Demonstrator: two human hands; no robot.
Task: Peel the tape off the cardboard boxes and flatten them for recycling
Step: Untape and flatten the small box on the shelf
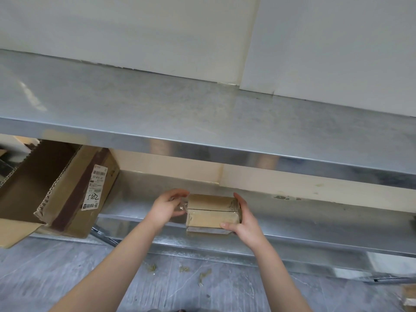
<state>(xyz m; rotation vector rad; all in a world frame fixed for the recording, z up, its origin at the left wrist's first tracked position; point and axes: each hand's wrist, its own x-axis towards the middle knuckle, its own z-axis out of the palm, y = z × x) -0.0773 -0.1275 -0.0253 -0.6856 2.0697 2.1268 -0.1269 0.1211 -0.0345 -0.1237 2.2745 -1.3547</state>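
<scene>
A small brown cardboard box wrapped in clear tape is held above the lower metal shelf. My right hand grips its right end, thumb at the front lower edge, fingers behind. My left hand is at the box's left end and pinches a crumpled piece of clear tape that still joins the box's left side.
A large open cardboard box with a white shipping label lies tilted at the left on the lower shelf. A wide metal upper shelf overhangs the hands. Scraps lie on the grey floor; another cardboard piece is at bottom right.
</scene>
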